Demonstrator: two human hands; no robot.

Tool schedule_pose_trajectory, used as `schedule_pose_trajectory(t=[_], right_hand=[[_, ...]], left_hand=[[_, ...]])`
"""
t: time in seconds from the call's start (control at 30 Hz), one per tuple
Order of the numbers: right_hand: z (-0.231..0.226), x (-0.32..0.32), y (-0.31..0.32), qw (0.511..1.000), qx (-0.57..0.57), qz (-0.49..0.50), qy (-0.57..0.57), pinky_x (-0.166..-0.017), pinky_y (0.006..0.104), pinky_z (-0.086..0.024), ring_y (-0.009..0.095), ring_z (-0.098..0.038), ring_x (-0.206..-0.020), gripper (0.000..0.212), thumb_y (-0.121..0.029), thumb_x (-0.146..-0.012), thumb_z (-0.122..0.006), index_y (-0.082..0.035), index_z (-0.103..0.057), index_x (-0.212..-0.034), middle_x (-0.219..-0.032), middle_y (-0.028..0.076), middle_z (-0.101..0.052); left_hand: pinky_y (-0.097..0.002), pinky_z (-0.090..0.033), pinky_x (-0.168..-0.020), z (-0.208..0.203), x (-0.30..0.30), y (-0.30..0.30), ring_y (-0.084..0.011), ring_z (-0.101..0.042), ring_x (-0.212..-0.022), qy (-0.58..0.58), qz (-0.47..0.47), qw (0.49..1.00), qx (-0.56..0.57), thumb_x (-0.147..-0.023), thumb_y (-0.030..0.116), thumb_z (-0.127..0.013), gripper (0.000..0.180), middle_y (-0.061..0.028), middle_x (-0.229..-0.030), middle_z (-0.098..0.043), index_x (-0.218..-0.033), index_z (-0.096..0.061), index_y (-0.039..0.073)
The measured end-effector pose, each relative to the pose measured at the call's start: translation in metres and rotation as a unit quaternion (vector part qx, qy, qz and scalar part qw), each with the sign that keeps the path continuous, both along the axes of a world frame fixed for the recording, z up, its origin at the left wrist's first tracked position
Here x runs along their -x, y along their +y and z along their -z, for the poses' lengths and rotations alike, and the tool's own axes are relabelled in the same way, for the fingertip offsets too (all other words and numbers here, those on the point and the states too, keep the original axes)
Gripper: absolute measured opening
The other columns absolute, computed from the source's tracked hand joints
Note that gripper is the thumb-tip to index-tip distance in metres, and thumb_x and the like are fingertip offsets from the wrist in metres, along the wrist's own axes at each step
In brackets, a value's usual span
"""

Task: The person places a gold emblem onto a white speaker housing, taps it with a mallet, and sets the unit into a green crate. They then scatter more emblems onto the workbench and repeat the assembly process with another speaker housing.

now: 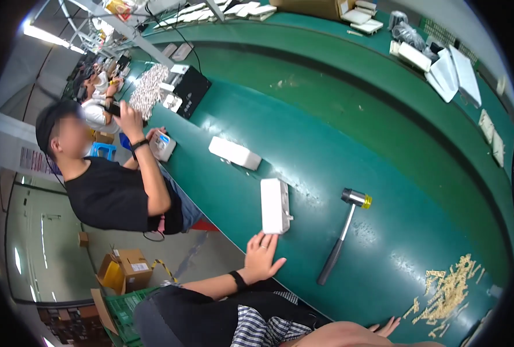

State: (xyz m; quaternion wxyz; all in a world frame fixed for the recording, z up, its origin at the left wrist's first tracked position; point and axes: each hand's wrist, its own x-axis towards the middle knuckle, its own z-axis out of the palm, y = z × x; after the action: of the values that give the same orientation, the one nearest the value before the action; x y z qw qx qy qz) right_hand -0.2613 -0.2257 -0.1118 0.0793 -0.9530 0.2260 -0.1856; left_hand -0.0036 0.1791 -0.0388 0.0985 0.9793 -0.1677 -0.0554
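Observation:
My left hand point(261, 257) lies on the green table with its fingers stretched out, the tips touching the near end of a white plastic housing point(275, 205). A second white housing point(234, 152) rests farther off to the left. My right hand point(388, 327) shows only in part at the table's near edge, fingers spread on the surface and nothing seen in them; my arm hides the rest. Between the hands and a little farther away lies a mallet point(343, 234) with a black and yellow head. Beyond my right hand is a heap of small yellowish pieces point(450, 294).
At the left a co-worker point(118, 173) in black stands beside the table, near another white housing point(163, 147). A black box-shaped device point(190, 92) and a pile of small white parts point(147, 89) are behind. White panels point(456, 75) lie on the far ledge.

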Motion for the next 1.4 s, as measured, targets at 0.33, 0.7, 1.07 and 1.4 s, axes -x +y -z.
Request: schedule_pose_trajectory(t=[0.33, 0.7, 1.07, 1.4], right_hand=[[-0.019, -0.036, 0.102, 0.951, -0.116, 0.283, 0.041, -0.106, 0.0461, -0.025, 0.043, -0.031, -0.126, 0.052, -0.006, -0.076, -0.052, 0.003, -0.041, -0.126, -0.136, 0.027, -0.034], [-0.149, 0.22, 0.144, 0.958, -0.276, 0.083, -0.013, -0.102, 0.0417, -0.032, 0.036, -0.042, -0.119, 0.043, -0.013, -0.079, -0.062, 0.001, -0.051, -0.118, -0.126, 0.021, -0.047], [-0.081, 0.694, 0.192, 0.669, -0.265, 0.685, -0.115, -0.101, 0.0449, -0.031, 0.039, -0.041, -0.117, 0.065, -0.036, -0.081, -0.064, 0.003, -0.04, -0.128, -0.129, 0.023, -0.043], [-0.059, 0.653, 0.203, 0.554, -0.081, 0.827, -0.054, -0.094, 0.0438, -0.037, 0.035, -0.05, -0.108, 0.067, -0.045, -0.077, -0.066, 0.005, -0.049, -0.118, -0.115, 0.029, -0.052]], left_hand=[[-0.0507, -0.023, -0.102, -0.005, 0.022, 0.019, -0.0387, -0.028, -0.127, -0.002, 0.045, 0.997, 0.055, -0.084, 0.044, -0.05, 0.075, -0.0218, -0.138, -0.03, -0.136, -0.027, -0.005], [-0.0473, -0.034, -0.098, 0.022, 0.072, 0.02, -0.0356, -0.035, -0.125, -0.104, -0.015, 0.994, 0.043, -0.081, 0.034, -0.057, 0.061, -0.0183, -0.137, -0.035, -0.131, -0.038, 0.004], [-0.0397, -0.049, -0.083, 0.053, 0.271, -0.03, -0.0328, -0.062, -0.095, 0.287, 0.163, 0.944, -0.013, -0.073, 0.033, -0.061, 0.042, -0.0194, -0.099, -0.064, -0.101, -0.063, 0.003], [-0.0357, -0.05, -0.057, 0.143, 0.283, -0.03, -0.0225, -0.063, -0.062, 0.441, 0.106, 0.884, -0.109, -0.078, 0.023, -0.06, 0.026, -0.0116, -0.073, -0.066, -0.081, -0.065, -0.002]])
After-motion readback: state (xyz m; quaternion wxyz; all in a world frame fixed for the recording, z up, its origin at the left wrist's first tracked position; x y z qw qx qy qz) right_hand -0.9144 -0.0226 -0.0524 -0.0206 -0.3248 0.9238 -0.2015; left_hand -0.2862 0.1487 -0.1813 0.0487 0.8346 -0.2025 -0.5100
